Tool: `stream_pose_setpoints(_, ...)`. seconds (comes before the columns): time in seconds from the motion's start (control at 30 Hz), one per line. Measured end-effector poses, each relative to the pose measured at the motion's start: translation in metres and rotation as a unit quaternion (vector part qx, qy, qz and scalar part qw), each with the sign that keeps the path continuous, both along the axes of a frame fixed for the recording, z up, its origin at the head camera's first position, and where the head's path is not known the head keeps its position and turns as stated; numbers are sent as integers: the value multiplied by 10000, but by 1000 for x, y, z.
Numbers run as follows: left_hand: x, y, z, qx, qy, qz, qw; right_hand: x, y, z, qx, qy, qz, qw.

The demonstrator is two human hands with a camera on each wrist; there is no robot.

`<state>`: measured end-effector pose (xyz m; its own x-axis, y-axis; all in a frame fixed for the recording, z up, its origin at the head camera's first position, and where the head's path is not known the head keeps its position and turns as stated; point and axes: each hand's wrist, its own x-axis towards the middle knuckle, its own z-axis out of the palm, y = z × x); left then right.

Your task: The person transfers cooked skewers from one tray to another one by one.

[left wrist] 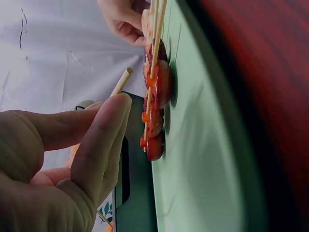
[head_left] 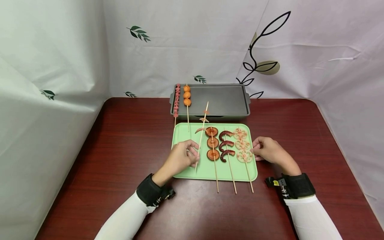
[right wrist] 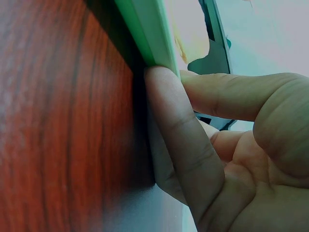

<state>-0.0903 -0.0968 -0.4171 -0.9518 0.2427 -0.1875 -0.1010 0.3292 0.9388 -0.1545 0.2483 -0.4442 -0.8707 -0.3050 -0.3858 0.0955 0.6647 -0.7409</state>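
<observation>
My left hand (head_left: 183,154) pinches the lower part of a bamboo skewer (head_left: 198,150) between thumb and fingers. Thin, pale pink curved pieces (head_left: 200,130) sit on its upper half, tilted up over the left side of a light green tray (head_left: 181,133). In the left wrist view the skewer's blunt end (left wrist: 122,79) sticks out past the fingertips. At the tray's right edge, my right hand (head_left: 270,150) grips the rim, thumb above and fingers below. On the tray lie skewers of mushroom slices (head_left: 213,143), red octopus tentacles (head_left: 227,144) and lotus root slices (head_left: 244,156).
Behind the tray stands a dark grey grill pan (head_left: 222,96). A skewer of small pink pieces (head_left: 176,100) and one of orange balls (head_left: 187,95) lie on its left side, sticks overhanging its front. A white patterned cloth (head_left: 180,43) hangs behind the dark red table (head_left: 132,133).
</observation>
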Motion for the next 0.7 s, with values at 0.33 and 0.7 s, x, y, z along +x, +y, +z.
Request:
stream_pose_setpoints(0.33,19,-2,-6,3,-328,18,9995,0,0,-2,-143,-56,-73,9999)
stream_pose_setpoints(0.7,31,-3,-12,-16,-547,-11,9985,0,1,-2,-35,13,-26,10000)
